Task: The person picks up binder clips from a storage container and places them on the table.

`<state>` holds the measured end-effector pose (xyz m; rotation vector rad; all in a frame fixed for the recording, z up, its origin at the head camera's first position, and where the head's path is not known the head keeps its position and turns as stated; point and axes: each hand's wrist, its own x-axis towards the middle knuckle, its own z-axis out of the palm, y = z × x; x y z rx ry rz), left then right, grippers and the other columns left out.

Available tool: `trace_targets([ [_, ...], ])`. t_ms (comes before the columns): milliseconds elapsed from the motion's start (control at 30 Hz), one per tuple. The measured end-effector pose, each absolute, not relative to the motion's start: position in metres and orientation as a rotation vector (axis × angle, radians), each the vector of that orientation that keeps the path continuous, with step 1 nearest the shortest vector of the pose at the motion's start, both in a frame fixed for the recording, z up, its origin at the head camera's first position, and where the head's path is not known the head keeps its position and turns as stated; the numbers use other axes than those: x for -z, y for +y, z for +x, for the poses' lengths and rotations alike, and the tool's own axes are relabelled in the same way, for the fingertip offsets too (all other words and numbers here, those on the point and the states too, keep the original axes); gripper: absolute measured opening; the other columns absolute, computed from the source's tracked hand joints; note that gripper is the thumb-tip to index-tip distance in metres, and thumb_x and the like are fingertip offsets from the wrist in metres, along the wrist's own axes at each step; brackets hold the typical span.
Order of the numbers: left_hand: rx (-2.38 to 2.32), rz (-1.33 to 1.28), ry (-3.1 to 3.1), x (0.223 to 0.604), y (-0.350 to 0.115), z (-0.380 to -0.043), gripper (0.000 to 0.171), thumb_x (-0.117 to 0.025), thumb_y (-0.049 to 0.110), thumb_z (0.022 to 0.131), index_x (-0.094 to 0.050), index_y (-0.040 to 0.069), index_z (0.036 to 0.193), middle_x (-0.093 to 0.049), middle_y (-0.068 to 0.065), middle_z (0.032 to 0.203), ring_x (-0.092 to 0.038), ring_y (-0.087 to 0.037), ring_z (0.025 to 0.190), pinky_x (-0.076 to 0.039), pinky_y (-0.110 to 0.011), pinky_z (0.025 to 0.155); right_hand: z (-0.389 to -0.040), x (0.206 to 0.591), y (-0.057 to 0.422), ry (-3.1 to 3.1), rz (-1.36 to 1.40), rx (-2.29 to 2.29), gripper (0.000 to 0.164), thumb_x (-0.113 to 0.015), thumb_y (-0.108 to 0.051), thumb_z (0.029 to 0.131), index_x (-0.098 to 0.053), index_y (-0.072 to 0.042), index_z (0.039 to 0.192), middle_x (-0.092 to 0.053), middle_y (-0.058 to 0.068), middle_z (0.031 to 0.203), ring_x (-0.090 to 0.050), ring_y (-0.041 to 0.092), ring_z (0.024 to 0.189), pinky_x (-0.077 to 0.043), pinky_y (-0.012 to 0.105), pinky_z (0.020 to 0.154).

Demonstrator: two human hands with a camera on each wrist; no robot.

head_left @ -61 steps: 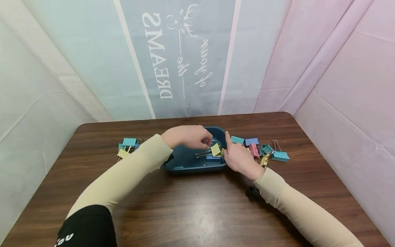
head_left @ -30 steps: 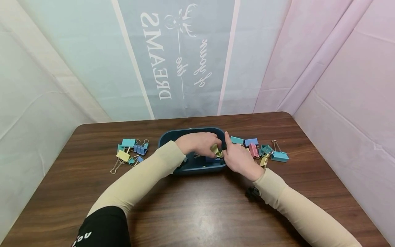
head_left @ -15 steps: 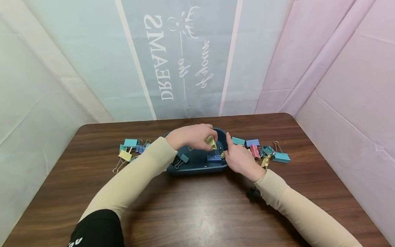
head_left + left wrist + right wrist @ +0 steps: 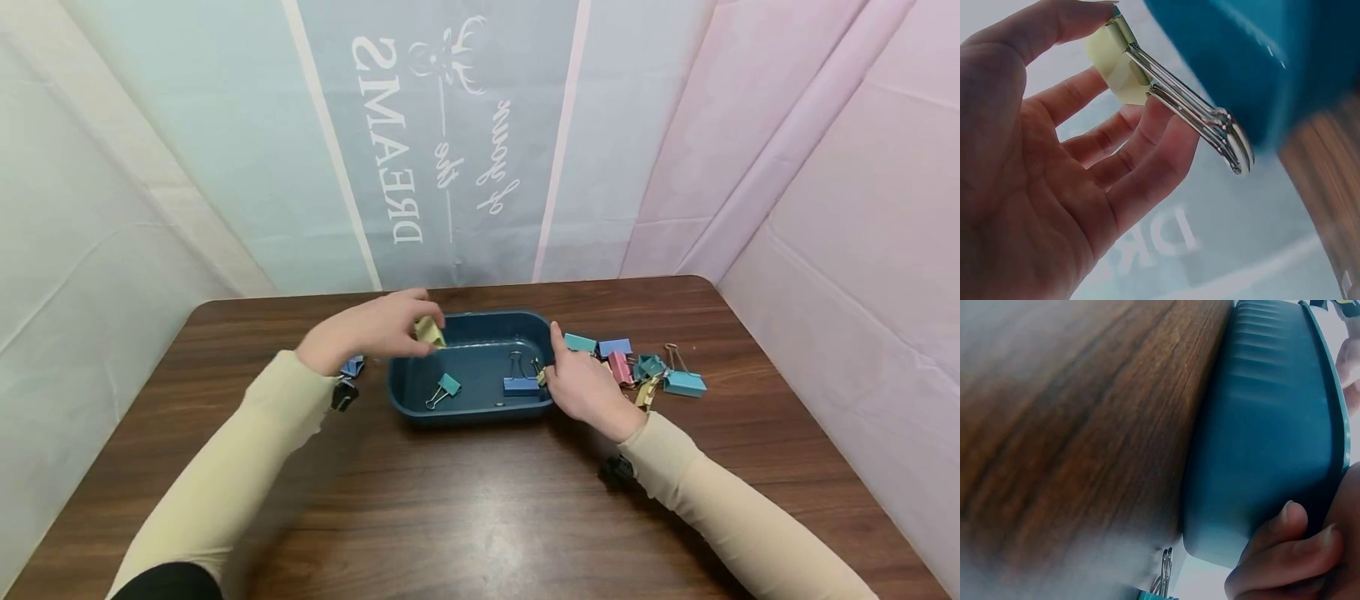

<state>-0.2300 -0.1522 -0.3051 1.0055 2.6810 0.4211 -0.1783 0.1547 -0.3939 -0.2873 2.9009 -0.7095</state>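
Observation:
My left hand (image 4: 417,322) hovers over the far left corner of a dark blue tray (image 4: 480,409) and pinches a pale yellow binder clip (image 4: 432,332) between thumb and fingers. In the left wrist view the yellow clip (image 4: 1116,70) sits at the fingertips (image 4: 1079,14), its silver wire handles (image 4: 1210,122) pointing toward the tray (image 4: 1272,56). My right hand (image 4: 557,367) grips the tray's right rim, thumb up along the wall. From below, its fingers (image 4: 1275,534) curl under the tray (image 4: 1266,425). A teal clip (image 4: 448,384) and a blue clip (image 4: 521,382) lie inside the tray.
A pile of several coloured binder clips (image 4: 637,365) lies right of the tray. Another blue clip (image 4: 351,365) shows behind my left wrist. The dark wooden table (image 4: 465,508) is ringed by pastel cloth walls (image 4: 825,208) at the back and sides.
My left hand has lifted the yellow clip out of the tray's right end and carried it left to the far left corner. The right hand has kept hold of the rim.

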Motion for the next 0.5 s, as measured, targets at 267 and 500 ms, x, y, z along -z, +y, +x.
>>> trace_targets([
  [267,-0.457,0.862,2.762,0.308,-0.223,-0.223,0.033,-0.072,0.021,0.088,-0.068,0.007,0.117,-0.054,-0.008,0.105,-0.054,-0.017,0.076,-0.049,-0.035,0.069,-0.178,0.394,0.156,2.899,-0.296,0.714,0.072,-0.048,-0.019,0.101,-0.008,-0.002,0.159,-0.050,0.004,0.055,-0.048,0.021,0.040,-0.038,0.030,0.038],
  [500,-0.425,0.710,2.758,0.325,-0.265,-0.215,0.034,-0.070,0.023,0.090,-0.067,0.005,0.119,-0.054,-0.010,0.104,-0.051,-0.016,0.072,-0.045,-0.036,0.068,-0.178,0.394,0.156,2.891,-0.299,0.729,0.072,-0.047,-0.019,0.101,-0.008,-0.002,0.159,-0.049,0.004,0.054,-0.047,0.020,0.039,-0.037,0.029,0.038],
])
